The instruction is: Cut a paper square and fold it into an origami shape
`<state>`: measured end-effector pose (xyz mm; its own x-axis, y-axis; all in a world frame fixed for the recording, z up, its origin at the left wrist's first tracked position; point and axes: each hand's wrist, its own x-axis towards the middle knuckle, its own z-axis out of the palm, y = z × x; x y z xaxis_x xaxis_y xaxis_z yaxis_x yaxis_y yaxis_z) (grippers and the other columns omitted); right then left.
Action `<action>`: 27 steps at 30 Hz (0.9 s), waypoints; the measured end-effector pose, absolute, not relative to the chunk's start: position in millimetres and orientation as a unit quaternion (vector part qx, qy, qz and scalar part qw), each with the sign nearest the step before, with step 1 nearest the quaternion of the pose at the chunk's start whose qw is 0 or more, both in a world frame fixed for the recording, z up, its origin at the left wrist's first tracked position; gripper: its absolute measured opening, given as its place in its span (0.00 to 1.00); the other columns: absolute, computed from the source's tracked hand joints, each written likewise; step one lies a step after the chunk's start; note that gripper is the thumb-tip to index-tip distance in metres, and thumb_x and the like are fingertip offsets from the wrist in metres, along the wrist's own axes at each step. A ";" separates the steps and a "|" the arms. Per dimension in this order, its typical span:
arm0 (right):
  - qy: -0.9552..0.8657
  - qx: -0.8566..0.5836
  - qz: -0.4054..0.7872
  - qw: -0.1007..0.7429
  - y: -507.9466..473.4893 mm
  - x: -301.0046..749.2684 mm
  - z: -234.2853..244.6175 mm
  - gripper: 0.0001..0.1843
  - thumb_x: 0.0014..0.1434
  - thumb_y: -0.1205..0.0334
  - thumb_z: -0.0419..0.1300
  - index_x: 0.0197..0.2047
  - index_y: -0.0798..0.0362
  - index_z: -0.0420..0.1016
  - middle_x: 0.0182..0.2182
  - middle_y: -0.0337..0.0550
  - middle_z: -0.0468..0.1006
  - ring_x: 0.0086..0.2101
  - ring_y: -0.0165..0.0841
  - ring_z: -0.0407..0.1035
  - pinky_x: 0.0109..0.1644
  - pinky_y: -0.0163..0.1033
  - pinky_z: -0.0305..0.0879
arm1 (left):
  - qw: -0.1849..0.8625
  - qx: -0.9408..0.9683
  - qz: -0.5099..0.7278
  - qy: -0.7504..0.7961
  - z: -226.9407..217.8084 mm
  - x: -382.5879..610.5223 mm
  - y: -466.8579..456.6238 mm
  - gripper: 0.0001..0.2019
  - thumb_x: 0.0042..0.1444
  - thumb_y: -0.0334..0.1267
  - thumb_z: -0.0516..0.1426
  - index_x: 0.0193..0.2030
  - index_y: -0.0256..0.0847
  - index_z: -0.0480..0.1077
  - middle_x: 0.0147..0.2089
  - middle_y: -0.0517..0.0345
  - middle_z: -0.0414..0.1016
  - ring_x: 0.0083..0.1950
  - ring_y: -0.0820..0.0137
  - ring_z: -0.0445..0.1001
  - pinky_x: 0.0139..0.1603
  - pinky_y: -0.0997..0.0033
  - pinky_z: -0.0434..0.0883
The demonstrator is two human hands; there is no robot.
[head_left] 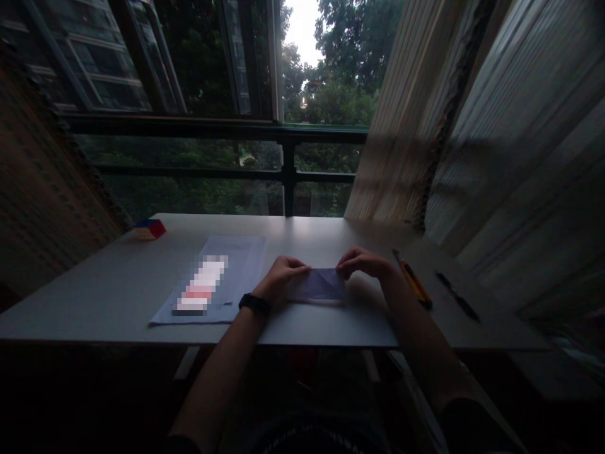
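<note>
A small dark folded paper [317, 287] lies on the grey table [118, 284] in front of me, with crease lines showing on it. My left hand [282, 275], with a black band at the wrist, has its fingers curled and pinches the paper's upper left corner. My right hand [363, 263] is curled the same way and pinches the paper's upper right corner. Both hands press the paper down against the table top.
A white sheet [212, 280] with a blurred patch lies to the left of my hands. An orange utility knife [412, 281] and a black pen [457, 296] lie to the right. A coloured cube [150, 228] sits at the far left. Curtains hang on the right, a window behind.
</note>
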<state>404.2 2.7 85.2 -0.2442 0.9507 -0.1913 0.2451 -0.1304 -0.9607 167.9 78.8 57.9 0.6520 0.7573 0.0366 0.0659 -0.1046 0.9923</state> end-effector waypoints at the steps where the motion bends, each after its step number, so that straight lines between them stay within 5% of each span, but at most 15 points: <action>1: -0.575 -0.520 0.546 0.318 0.6 410.1 85.8 0.13 0.41 0.58 0.65 0.27 0.61 0.78 0.21 0.47 0.77 0.23 0.31 0.70 0.29 0.35 0.64 | 0.595 0.685 0.289 0.305 57.0 167.6 79.9 0.15 0.36 0.45 0.64 0.26 0.32 0.75 0.23 0.55 0.73 0.25 0.73 0.66 0.26 0.75 0.59; 11: -0.488 -0.494 0.526 0.490 5.6 413.6 78.8 0.22 0.42 0.59 0.66 0.43 0.53 0.74 0.36 0.47 0.77 0.29 0.31 0.72 0.34 0.36 0.67 | 0.638 0.599 0.344 0.341 54.0 168.1 84.8 0.18 0.36 0.45 0.64 0.32 0.32 0.76 0.27 0.52 0.74 0.25 0.74 0.67 0.23 0.76 0.58; 14: -0.463 -0.468 0.531 0.534 12.3 389.0 78.6 0.25 0.50 0.44 0.57 0.44 0.53 0.73 0.35 0.47 0.77 0.30 0.32 0.71 0.32 0.36 0.65 | 0.643 0.604 0.328 0.337 55.6 167.6 82.8 0.18 0.37 0.45 0.64 0.32 0.33 0.76 0.28 0.52 0.75 0.25 0.74 0.67 0.22 0.77 0.57; 17: -0.472 -0.508 0.501 0.517 16.9 371.3 76.3 0.29 0.46 0.39 0.57 0.38 0.57 0.75 0.27 0.46 0.76 0.25 0.31 0.69 0.27 0.34 0.61 | 0.627 0.632 0.312 0.332 56.8 167.0 81.7 0.18 0.38 0.46 0.63 0.32 0.33 0.76 0.29 0.52 0.75 0.27 0.73 0.67 0.23 0.77 0.57; 21: -0.541 -0.545 0.417 0.486 18.2 363.8 72.1 0.19 0.36 0.50 0.68 0.25 0.58 0.76 0.21 0.41 0.74 0.23 0.28 0.65 0.27 0.33 0.57 | 0.621 0.656 0.290 0.317 57.5 166.2 80.5 0.18 0.38 0.47 0.63 0.32 0.33 0.76 0.28 0.53 0.75 0.28 0.72 0.68 0.26 0.75 0.59; 27: -0.577 -0.550 0.397 0.455 16.4 363.3 72.6 0.18 0.36 0.51 0.67 0.24 0.58 0.77 0.21 0.41 0.74 0.24 0.28 0.64 0.28 0.34 0.56 | 0.624 0.681 0.257 0.283 55.0 166.7 79.9 0.17 0.40 0.46 0.63 0.30 0.32 0.76 0.26 0.53 0.74 0.28 0.71 0.68 0.29 0.74 0.60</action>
<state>363.3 16.4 72.6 0.0195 0.9959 0.0878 0.2737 0.0791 -0.9586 166.7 79.9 55.0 0.7072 0.7070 -0.0030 0.0643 -0.0601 0.9961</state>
